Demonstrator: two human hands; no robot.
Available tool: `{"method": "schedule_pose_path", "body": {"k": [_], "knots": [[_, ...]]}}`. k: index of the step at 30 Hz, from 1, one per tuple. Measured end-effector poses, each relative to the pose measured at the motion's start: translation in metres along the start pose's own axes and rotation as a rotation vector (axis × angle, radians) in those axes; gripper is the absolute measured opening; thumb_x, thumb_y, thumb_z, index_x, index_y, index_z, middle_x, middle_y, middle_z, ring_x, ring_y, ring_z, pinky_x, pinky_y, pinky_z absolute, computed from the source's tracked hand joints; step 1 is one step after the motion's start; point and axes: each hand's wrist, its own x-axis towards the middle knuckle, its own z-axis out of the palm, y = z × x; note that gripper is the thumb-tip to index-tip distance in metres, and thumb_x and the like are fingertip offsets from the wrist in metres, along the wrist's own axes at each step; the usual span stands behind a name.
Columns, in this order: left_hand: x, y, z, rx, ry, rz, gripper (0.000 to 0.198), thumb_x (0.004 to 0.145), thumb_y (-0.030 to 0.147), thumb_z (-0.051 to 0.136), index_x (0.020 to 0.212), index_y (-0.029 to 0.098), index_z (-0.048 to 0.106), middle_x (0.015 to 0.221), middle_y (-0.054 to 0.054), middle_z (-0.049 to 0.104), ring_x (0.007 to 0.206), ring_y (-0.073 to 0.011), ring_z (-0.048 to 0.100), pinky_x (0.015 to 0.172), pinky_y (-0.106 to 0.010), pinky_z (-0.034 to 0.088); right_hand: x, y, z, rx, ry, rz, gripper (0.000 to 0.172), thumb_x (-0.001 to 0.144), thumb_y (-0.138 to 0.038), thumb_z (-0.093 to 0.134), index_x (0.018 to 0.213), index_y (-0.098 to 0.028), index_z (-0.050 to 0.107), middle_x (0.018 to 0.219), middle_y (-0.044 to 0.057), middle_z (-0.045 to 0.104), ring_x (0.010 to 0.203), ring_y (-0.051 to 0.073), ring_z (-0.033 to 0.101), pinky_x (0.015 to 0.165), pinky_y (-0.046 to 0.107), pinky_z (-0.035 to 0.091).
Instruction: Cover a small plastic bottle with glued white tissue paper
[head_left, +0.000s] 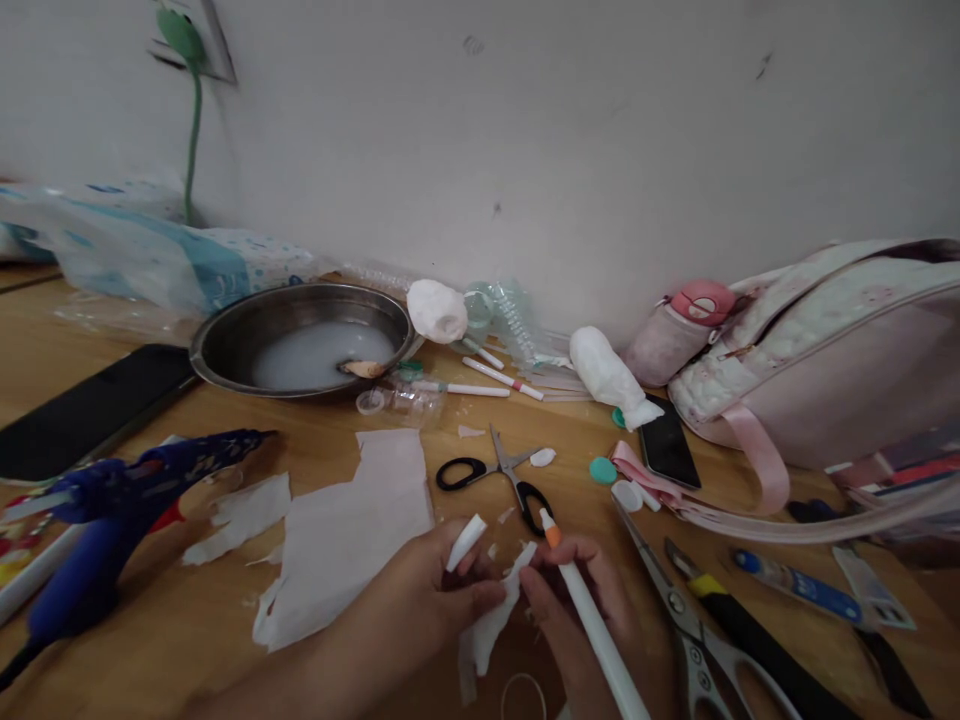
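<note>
My left hand is closed, with a white marker cap held at its fingers. In my right hand lies a white felt-tip marker, its orange collar and uncapped tip pointing away from me. Between the two hands is a torn strip of white tissue; the thumbs and fingers of both hands are at its edges. Just beyond my right hand, small black-handled scissors lie spread apart. A larger piece of torn tissue lies flat to the left of my left hand.
A metal bowl of cloudy liquid stands at the back left. A blue glue gun lies at left, large scissors and pliers at right. White wrapped forms, a pink-capped bottle and a bag stand near the wall.
</note>
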Motion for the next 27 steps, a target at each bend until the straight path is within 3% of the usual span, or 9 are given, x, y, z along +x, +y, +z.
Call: {"method": "schedule_pose_path", "body": {"k": [4,7,10,13,15,19,22,25,27], "knots": [[-0.001,0.002,-0.004,0.090,0.001,0.028,0.016,0.072,0.036,0.051,0.070,0.022,0.043,0.064,0.006,0.046,0.062,-0.0138,0.045,0.059,-0.024,0.038,0.006,0.003,-0.003,0.130,0.015,0.041,0.024,0.066,-0.043,0.079,0.072,-0.026,0.064,0.065,-0.005,0.064,0.054,0.009,0.055,0.052,0.016,0.044],[-0.004,0.007,-0.008,0.216,0.008,0.079,0.011,0.080,0.030,0.049,0.072,0.022,0.047,0.068,0.005,0.051,0.066,-0.0144,0.046,0.061,-0.025,0.035,0.018,0.000,-0.013,0.403,-0.028,0.195,0.037,0.073,-0.059,0.069,0.075,-0.022,0.071,0.064,0.000,0.064,0.056,0.011,0.056,0.053,0.020,0.046],[-0.007,0.011,-0.010,0.305,-0.034,0.095,0.014,0.086,0.030,0.045,0.074,0.022,0.047,0.071,0.004,0.053,0.066,-0.0148,0.047,0.062,-0.025,0.035,0.030,-0.005,-0.020,0.674,-0.050,0.407,0.040,0.071,-0.059,0.071,0.072,-0.019,0.073,0.046,-0.003,0.053,0.042,0.008,0.046,0.042,0.018,0.038],[-0.011,0.012,-0.011,0.355,-0.097,0.097,0.013,0.086,0.028,0.045,0.075,0.022,0.050,0.073,0.003,0.057,0.067,-0.0151,0.050,0.061,-0.025,0.035,0.035,-0.007,-0.022,0.768,-0.084,0.502,0.038,0.067,-0.056,0.075,0.064,-0.019,0.072,0.037,-0.006,0.043,0.036,0.006,0.039,0.039,0.017,0.034],[-0.014,0.013,-0.012,0.367,-0.134,0.106,0.013,0.086,0.027,0.046,0.075,0.022,0.051,0.073,0.003,0.058,0.067,-0.0154,0.052,0.062,-0.025,0.036,0.035,-0.006,-0.022,0.700,-0.109,0.465,0.034,0.068,-0.054,0.076,0.067,-0.020,0.072,0.041,-0.006,0.047,0.039,0.006,0.041,0.041,0.016,0.036],[-0.016,0.013,-0.012,0.302,-0.131,0.129,0.015,0.088,0.032,0.046,0.078,0.023,0.053,0.074,0.003,0.059,0.068,-0.0155,0.052,0.062,-0.025,0.039,0.029,-0.005,-0.024,0.215,-0.153,0.121,0.026,0.073,-0.048,0.074,0.077,-0.023,0.070,0.068,-0.001,0.064,0.066,0.011,0.057,0.061,0.019,0.047],[-0.012,0.014,-0.011,0.206,-0.059,0.134,0.014,0.085,0.034,0.048,0.079,0.022,0.054,0.075,0.002,0.060,0.070,-0.0161,0.053,0.063,-0.025,0.040,0.025,-0.004,-0.022,0.037,-0.245,-0.003,0.022,0.071,-0.040,0.076,0.084,-0.025,0.067,0.079,-0.002,0.066,0.073,0.013,0.058,0.065,0.020,0.047],[-0.007,0.018,-0.015,0.133,0.059,0.119,0.017,0.078,0.038,0.050,0.074,0.021,0.053,0.068,0.002,0.055,0.066,-0.0163,0.050,0.061,-0.026,0.040,0.021,0.002,-0.019,0.014,-0.216,-0.031,0.019,0.074,-0.039,0.071,0.087,-0.028,0.062,0.077,-0.004,0.065,0.066,0.012,0.057,0.059,0.021,0.045],[-0.004,0.021,-0.021,0.087,0.180,0.105,0.021,0.076,0.043,0.049,0.073,0.022,0.050,0.066,0.003,0.050,0.064,-0.0160,0.048,0.060,-0.027,0.040,0.017,0.009,-0.019,-0.188,-0.226,-0.067,0.015,0.076,-0.040,0.066,0.084,-0.028,0.062,0.078,-0.002,0.067,0.065,0.014,0.059,0.056,0.023,0.043]]}}
